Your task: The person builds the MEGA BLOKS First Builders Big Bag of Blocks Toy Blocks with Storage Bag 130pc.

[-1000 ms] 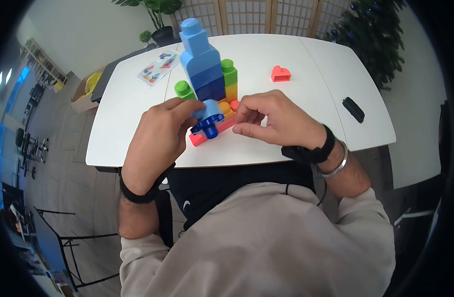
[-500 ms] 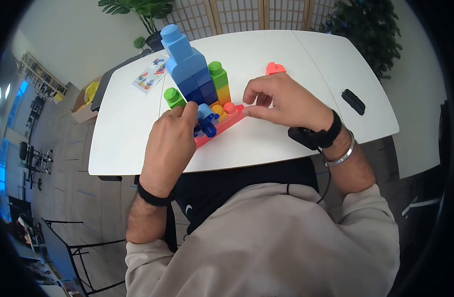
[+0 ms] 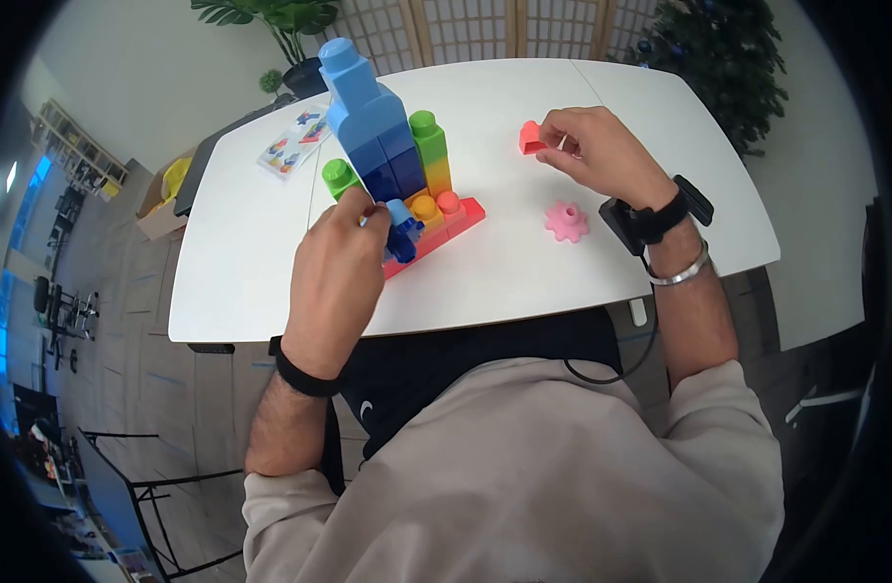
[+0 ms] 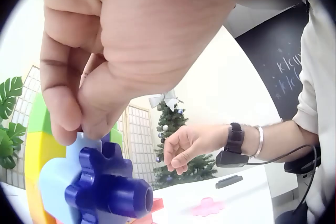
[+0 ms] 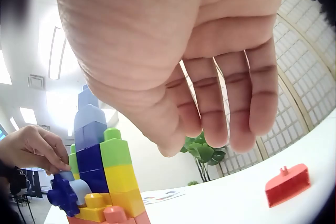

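The left hand (image 3: pixel 337 277) pinches the top of a light blue block (image 4: pixel 55 182) at the near left end of a red base (image 3: pixel 426 253). A dark blue gear (image 4: pixel 94 182) sits on that block's side. Behind rises a tower of light blue (image 3: pixel 370 119) and dark blue blocks (image 3: pixel 397 160), beside a green-topped yellow column (image 5: pixel 121 176). Above the table, the right hand (image 3: pixel 611 160) holds nothing, its fingers relaxed near a red heart-shaped piece (image 5: pixel 289 186); the right wrist view shows a gap between them.
A pink gear (image 3: pixel 566 222) lies right of the build. The black object (image 3: pixel 695 199) is partly behind the right wrist. A picture sheet (image 3: pixel 292 144) lies at the table's back left; a plant (image 3: pixel 295 39) stands beyond the table.
The right hand has moved away from the build, right and back to the red piece, and the pink gear has come into view. The left hand has stayed at the light blue block.
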A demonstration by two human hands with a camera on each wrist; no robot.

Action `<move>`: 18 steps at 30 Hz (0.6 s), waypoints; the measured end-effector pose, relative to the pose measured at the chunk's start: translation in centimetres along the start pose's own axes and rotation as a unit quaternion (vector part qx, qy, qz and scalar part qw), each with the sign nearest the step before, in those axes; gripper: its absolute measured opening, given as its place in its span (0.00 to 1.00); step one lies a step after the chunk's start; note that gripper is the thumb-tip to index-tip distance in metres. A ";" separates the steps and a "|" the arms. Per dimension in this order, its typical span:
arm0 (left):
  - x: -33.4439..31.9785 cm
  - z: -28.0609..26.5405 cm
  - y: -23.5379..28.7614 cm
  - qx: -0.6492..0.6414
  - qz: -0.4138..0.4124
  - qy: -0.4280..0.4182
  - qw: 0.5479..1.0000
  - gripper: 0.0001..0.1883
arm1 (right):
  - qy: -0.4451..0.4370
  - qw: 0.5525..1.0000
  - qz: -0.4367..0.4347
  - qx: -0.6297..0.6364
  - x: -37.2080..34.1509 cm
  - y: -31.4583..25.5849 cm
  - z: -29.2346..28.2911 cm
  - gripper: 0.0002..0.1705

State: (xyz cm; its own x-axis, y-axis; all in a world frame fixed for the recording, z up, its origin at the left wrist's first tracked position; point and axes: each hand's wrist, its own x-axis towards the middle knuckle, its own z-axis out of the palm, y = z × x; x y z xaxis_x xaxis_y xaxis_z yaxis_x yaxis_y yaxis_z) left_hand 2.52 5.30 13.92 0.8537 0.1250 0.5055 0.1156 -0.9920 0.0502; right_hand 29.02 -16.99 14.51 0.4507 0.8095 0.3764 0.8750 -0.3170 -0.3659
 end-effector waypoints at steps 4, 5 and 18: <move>0.3 0.8 -0.5 -0.009 0.010 0.024 1.000 0.18 | 0.007 1.000 -0.007 0.008 0.3 3.6 1.6 0.10; 0.4 0.9 -0.7 -0.010 0.013 0.021 1.000 0.17 | -0.006 1.000 0.015 -0.005 0.3 4.3 2.0 0.13; 1.3 2.3 -1.1 0.035 0.038 -0.002 0.999 0.14 | -0.110 0.992 0.040 -0.043 1.5 9.5 6.4 0.29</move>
State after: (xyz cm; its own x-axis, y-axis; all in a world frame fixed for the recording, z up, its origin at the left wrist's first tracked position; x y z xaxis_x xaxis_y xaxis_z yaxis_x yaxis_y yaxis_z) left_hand 4.69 6.59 12.57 0.8637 0.0494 0.5016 0.0853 -0.9951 -0.0489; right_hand 36.88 -15.67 6.16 0.4778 0.8656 0.1502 0.8541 -0.4177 -0.3100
